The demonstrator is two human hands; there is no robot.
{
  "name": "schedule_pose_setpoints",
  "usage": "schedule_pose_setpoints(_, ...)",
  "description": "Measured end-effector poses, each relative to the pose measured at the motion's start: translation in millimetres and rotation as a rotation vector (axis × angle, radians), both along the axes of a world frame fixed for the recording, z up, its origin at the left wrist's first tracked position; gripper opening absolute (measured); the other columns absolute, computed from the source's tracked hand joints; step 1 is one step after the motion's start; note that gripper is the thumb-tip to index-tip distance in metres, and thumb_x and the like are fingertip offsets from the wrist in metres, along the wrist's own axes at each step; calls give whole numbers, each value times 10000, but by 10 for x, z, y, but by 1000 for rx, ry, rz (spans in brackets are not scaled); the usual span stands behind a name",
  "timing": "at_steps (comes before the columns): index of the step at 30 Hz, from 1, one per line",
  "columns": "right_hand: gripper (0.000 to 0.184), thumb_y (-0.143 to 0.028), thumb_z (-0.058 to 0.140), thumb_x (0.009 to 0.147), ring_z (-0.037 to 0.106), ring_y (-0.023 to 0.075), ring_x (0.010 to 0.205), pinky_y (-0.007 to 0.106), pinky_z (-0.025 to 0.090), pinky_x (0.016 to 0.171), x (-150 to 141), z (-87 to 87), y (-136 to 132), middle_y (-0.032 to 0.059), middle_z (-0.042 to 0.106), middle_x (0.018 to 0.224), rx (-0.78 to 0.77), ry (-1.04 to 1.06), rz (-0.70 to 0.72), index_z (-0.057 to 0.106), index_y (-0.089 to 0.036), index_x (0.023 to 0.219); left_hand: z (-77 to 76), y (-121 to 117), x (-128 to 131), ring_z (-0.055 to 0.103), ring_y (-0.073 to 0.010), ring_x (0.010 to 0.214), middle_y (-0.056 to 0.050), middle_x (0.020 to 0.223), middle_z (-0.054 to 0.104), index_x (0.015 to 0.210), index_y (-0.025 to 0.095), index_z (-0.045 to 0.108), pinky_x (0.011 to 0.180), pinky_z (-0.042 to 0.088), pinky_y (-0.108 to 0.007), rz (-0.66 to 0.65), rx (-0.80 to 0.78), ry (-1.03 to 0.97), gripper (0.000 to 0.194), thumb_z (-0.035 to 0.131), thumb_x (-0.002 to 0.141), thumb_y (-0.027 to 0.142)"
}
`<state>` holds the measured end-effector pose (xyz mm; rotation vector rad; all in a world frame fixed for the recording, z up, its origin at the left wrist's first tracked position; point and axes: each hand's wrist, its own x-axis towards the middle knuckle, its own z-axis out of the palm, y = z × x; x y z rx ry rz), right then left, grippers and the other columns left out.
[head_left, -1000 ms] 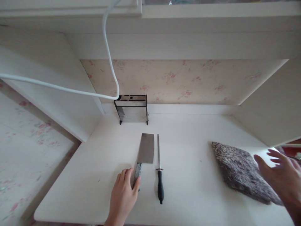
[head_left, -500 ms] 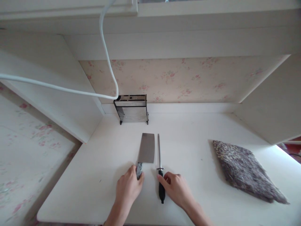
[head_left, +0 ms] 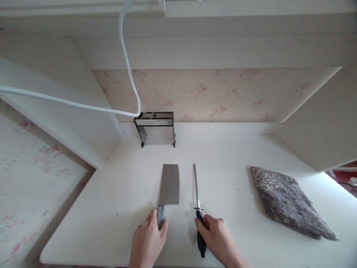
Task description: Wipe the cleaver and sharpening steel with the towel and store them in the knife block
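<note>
A cleaver (head_left: pixel 169 184) with a broad grey blade points away from me, its worn handle in the fingers of my left hand (head_left: pixel 148 237). To its right is a honing steel (head_left: pixel 196 186) with a thin metal rod, a small guard and a black handle. My right hand (head_left: pixel 220 236) is closed on that handle, thumb along its top. Blade and rod lie side by side, roughly parallel, with a gap between them. Whether either tool touches the tabletop, I cannot tell.
A white tabletop (head_left: pixel 223 156) spreads under both hands. A metal-and-black toaster-like appliance (head_left: pixel 155 130) stands at the back wall. A white cable (head_left: pixel 83 108) hangs in front at upper left. On the right lies a furry grey-brown cloth (head_left: pixel 290 201). White side panels flank the table.
Both hands have come nearer to me. The cleaver has shifted slightly left and the honing steel slightly right, so the gap between them is wider.
</note>
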<state>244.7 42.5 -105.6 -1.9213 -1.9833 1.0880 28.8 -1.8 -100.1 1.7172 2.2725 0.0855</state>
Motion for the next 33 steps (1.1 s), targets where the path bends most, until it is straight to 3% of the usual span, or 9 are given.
schedule_pose_setpoints(10, 455, -519, 351, 903, 573, 170, 586, 255, 325, 570, 131, -76, -255, 50, 644, 648, -81, -117, 53, 580, -213, 655, 47, -16, -52, 704, -277, 785, -82, 880, 720, 931, 217, 520, 627, 456, -316, -12, -70, -33, 223, 356, 934, 367)
schedule_pose_setpoints(15, 496, -587, 384, 880, 583, 182, 594, 260, 326, 574, 135, -47, -238, 59, 657, 656, -83, -136, 57, 604, -212, 642, 145, 10, -144, 696, -273, 816, -88, 882, 719, 916, 218, 537, 658, 444, -311, -35, -120, -127, 316, 361, 933, 480)
schedule_pose_setpoints(18, 553, -655, 392, 854, 585, 187, 601, 268, 333, 593, 215, 2, -143, 66, 657, 655, -66, -156, 46, 632, -210, 631, 238, 124, -332, 674, -237, 730, -54, 769, 699, 823, 221, 566, 652, 422, -299, -71, -89, -187, 391, 369, 918, 546)
schedule_pose_setpoints(20, 588, -693, 392, 837, 566, 176, 583, 267, 335, 590, 300, 77, -5, 58, 632, 610, -36, -151, 23, 626, -204, 608, 324, 301, -525, 631, -197, 633, -19, 663, 656, 752, 220, 583, 622, 403, -281, -90, -25, -280, 428, 379, 911, 561)
schedule_pose_setpoints(22, 617, -713, 379, 831, 530, 151, 542, 255, 334, 565, 375, 199, 203, 38, 576, 538, -1, -102, -33, 582, -193, 567, 425, 566, -763, 601, -163, 612, -3, 652, 636, 741, 208, 618, 607, 404, -254, -85, 91, -512, 412, 445, 884, 554)
schedule_pose_setpoints(24, 619, -703, 360, 847, 497, 120, 500, 235, 342, 534, 398, 359, 463, 13, 533, 504, 18, 18, -92, 548, -183, 569, 536, 896, -1018, 512, -136, 485, 15, 543, 561, 726, 179, 628, 494, 365, -237, 106, 253, -733, 396, 565, 802, 562)
schedule_pose_setpoints(26, 575, -667, 367, 864, 489, 100, 485, 217, 357, 514, 338, 535, 750, -4, 540, 527, 34, 184, -112, 581, -179, 648, 654, 1254, -1250, 527, -126, 519, -12, 663, 614, 805, 154, 628, 477, 383, -224, 191, 379, -773, 414, 546, 803, 560)
schedule_pose_setpoints(29, 474, -592, 458, 858, 486, 81, 491, 195, 364, 486, 88, 769, 1192, -13, 544, 561, 79, 422, -46, 564, -169, 671, 822, 1763, -1482, 622, -140, 745, -87, 1036, 651, 1007, 134, 613, 580, 483, -227, 261, 531, -816, 407, 506, 824, 481)
schedule_pose_setpoints(33, 319, -459, 524, 844, 514, 73, 519, 186, 413, 491, -394, 981, 1799, 14, 619, 685, 120, 579, -5, 623, -159, 805, 1013, 2296, -1597, 626, -153, 857, -121, 1122, 626, 1123, 95, 586, 672, 527, -263, 296, 652, -787, 404, 465, 855, 372)
